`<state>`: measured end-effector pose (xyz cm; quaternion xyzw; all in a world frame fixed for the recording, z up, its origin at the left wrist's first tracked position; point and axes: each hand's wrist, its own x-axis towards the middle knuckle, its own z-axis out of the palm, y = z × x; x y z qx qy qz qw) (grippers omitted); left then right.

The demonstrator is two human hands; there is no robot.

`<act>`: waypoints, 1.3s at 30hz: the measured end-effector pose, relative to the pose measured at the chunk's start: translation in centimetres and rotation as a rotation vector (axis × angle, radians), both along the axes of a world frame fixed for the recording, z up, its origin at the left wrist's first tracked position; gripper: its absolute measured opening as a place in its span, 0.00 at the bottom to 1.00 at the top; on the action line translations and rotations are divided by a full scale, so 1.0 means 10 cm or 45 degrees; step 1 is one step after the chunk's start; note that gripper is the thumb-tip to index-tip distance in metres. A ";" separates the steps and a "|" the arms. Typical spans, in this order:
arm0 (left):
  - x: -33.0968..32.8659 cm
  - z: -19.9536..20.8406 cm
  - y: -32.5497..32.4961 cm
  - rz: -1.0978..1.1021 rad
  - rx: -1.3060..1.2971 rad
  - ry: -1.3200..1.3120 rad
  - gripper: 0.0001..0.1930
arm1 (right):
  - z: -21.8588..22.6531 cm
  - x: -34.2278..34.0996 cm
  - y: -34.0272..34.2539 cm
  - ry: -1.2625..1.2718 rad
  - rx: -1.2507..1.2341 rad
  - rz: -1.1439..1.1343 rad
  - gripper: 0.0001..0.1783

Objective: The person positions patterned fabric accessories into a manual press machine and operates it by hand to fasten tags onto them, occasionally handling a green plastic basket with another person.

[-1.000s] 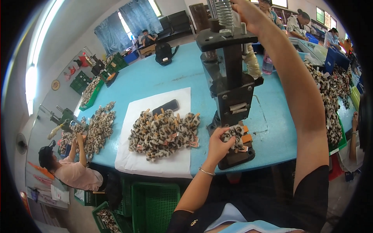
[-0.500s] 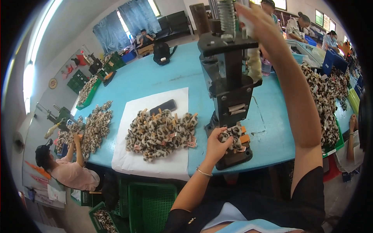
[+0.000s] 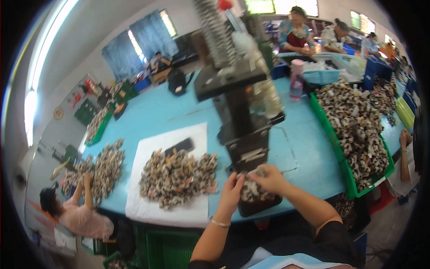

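Note:
A black hand press (image 3: 242, 116) stands on the blue table (image 3: 156, 116) right in front of me. Both my hands meet at its base plate. My left hand (image 3: 230, 193) pinches a small mottled brown-and-white piece (image 3: 251, 190) from the left. From the right, my right hand (image 3: 268, 178) grips the same piece, fingers curled over it. A heap of similar mottled pieces (image 3: 177, 177) lies on a white sheet (image 3: 179, 210) just left of my left hand, with a flat black object (image 3: 179, 145) at its far edge.
A long green tray (image 3: 345, 172) full of the same pieces runs along the right. A pink bottle (image 3: 295, 83) stands behind the press. Another heap (image 3: 105, 168) lies at the left, where a seated person (image 3: 67, 210) reaches into it. More people sit at the back.
My right hand has come down from the press lever at the top to the base and now grips the piece beside my left hand. The press top looks blurred.

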<state>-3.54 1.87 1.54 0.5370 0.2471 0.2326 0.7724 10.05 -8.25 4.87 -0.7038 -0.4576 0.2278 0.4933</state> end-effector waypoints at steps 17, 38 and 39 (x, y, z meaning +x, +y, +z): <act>-0.39 0.31 -0.33 -0.555 -0.279 -0.206 0.05 | 0.34 -0.03 -0.59 -0.461 0.538 0.694 0.15; 0.01 0.25 -0.60 0.331 0.589 -0.023 0.03 | 0.04 -0.18 -0.53 -0.759 0.509 0.079 0.22; 0.03 0.24 -0.59 0.307 0.605 -0.060 0.03 | -0.02 -0.16 -0.48 -0.766 0.526 0.010 0.22</act>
